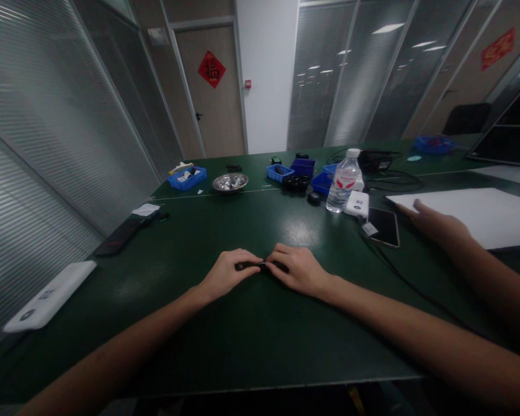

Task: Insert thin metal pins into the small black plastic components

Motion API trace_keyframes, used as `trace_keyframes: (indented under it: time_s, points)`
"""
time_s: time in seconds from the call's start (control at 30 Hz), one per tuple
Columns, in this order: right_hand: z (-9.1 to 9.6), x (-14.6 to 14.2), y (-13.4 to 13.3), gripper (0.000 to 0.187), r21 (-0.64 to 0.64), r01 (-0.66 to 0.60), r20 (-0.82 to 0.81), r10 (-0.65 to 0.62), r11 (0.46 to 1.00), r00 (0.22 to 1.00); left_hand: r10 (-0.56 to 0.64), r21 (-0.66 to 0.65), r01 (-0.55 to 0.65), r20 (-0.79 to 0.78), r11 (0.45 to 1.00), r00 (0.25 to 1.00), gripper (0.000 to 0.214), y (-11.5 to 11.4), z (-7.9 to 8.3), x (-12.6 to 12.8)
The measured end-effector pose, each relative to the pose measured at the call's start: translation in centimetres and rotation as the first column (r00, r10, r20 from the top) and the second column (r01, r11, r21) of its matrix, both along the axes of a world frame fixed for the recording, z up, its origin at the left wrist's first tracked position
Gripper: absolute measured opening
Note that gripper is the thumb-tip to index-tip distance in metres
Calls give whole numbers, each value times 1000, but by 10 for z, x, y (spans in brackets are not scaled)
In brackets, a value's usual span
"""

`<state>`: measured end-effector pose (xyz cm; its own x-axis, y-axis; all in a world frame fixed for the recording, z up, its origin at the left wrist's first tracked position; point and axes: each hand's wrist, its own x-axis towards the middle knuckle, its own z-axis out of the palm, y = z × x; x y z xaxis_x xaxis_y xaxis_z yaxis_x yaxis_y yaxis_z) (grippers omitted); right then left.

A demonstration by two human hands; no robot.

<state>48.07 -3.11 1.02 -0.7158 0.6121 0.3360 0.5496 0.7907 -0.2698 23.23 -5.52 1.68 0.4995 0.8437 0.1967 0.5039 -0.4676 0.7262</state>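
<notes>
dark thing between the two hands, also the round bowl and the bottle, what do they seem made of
Dark thing: perhaps plastic, black with a small pale glint, but mostly covered, so unsure. Round bowl: probably polished metal, silvery and reflective at the rim. Bottle: most likely clear, glossy plastic, being see-through with a white cap.

A dark green desk (260, 341) carries a metal bowl (230, 189), blue plastic trays (191, 182), a capped water bottle (344, 184), a smartphone (385, 227) to the bottle's right, and a white device (49, 294) at near left.
</notes>
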Motion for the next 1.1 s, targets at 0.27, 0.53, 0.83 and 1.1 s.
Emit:
trace_keyframes:
  time_s: [0.27,0.53,0.83,1.1]
  points:
    - [3,1,0,27,-20,31,-7,-31,999,999,51,9,-51,-10,999,999,27,-1,0,-1]
    - [-1,2,6,26,-23,122,14,-122,992,992,186,109,-176,-95,978,978,27,13,-15,-8]
    - [-3,4,8,24,-64,152,-25,-154,986,988,143,227,-107,-147,968,979,30,-11,-1,3]
    - [2,3,6,23,-77,147,-24,-149,986,988,104,263,-38,-244,964,964,21,-9,-3,-5]
